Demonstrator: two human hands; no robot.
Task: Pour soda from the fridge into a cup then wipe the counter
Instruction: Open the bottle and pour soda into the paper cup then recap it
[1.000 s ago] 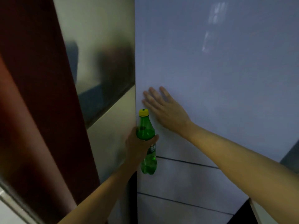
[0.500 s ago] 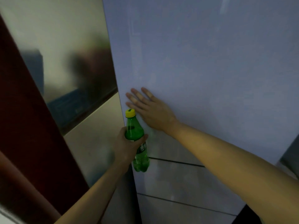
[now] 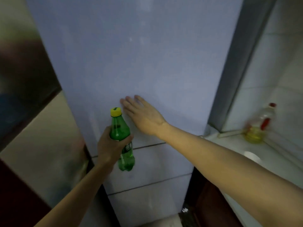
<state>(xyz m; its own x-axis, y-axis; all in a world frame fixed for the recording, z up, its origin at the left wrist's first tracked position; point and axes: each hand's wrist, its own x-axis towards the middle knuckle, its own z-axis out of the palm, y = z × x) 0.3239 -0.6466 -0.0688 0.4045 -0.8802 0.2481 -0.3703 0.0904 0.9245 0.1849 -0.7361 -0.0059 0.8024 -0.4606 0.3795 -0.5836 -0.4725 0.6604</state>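
Observation:
A green soda bottle (image 3: 122, 138) with a yellow cap stands upright in the air in front of the fridge. My left hand (image 3: 109, 145) grips it round the middle. My right hand (image 3: 142, 115) lies flat with straight fingers against the pale blue fridge door (image 3: 131, 54), which looks closed. A white counter (image 3: 272, 154) runs along the right, and a pale round thing (image 3: 251, 156) on it may be a cup, partly behind my right forearm.
A clear bottle of yellow oil (image 3: 260, 126) with a red cap stands in the counter's back corner by the tiled wall. A glossy metal panel (image 3: 37, 136) flanks the fridge on the left. Dark cabinet fronts (image 3: 208, 194) sit below the counter.
The view has swung to the right, bringing the counter and the oil bottle into sight. My right hand stays flat on the fridge door and my left still holds the bottle.

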